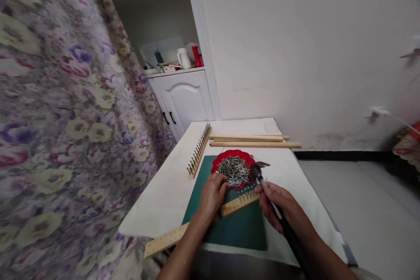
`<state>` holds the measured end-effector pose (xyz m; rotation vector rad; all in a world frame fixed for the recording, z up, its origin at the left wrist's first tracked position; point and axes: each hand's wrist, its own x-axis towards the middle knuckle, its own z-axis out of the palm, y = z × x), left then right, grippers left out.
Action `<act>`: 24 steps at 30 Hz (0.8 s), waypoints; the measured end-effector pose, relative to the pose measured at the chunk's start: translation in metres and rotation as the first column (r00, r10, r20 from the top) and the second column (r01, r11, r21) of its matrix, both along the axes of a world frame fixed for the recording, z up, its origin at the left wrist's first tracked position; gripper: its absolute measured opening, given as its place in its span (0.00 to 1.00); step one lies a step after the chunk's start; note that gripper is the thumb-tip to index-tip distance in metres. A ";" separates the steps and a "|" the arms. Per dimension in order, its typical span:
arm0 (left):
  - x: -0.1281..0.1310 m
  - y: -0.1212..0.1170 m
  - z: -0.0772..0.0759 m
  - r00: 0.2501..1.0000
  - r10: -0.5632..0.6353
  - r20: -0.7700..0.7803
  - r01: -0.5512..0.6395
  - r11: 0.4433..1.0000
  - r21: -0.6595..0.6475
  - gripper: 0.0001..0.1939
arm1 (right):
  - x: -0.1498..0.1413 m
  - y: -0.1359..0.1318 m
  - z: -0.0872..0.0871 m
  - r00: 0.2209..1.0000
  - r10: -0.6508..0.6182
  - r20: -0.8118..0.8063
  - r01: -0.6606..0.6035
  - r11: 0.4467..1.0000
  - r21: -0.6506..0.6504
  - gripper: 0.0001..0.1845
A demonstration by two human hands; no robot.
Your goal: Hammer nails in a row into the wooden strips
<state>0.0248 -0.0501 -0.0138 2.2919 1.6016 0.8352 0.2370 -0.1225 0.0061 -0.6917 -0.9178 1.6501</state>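
Note:
My right hand [278, 205] is wrapped round the handle of a claw hammer [260, 177], whose head is raised beside a red scalloped dish [226, 154]. Loose nails [233, 170] are heaped in the dish. At its near left rim, my left hand [213, 192] has its fingers curled in against the nails; what they pinch, if anything, is hidden. A wooden strip [236, 206] with rows of small holes runs slantwise under my left forearm. Several nails [248, 196] stand upright in its right end, close to my right fingers. A green cutting mat [239, 232] lies beneath the dish and strip.
On the left of the cloth-covered table [157, 197] lies another strip [199, 151] with a row of upright nails. Bare wooden strips [249, 144] lie along the back. A floral curtain [75, 131] hangs at left, and a white wall [278, 52] stands behind.

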 end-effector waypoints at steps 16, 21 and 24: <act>0.026 0.060 -0.012 0.990 -0.018 -0.138 0.025 0.999 0.044 0.06 | -0.003 0.004 0.002 1.000 0.014 0.026 -0.013 1.000 -0.022 0.16; 0.022 0.052 -0.002 0.999 0.028 0.043 -0.034 0.991 0.130 0.09 | -0.002 0.004 0.002 1.000 0.004 0.017 -0.003 1.000 -0.013 0.15; 0.017 0.035 0.009 0.957 0.025 0.289 -0.061 0.991 0.115 0.09 | -0.004 0.005 0.001 0.998 -0.037 0.057 0.037 0.999 0.002 0.16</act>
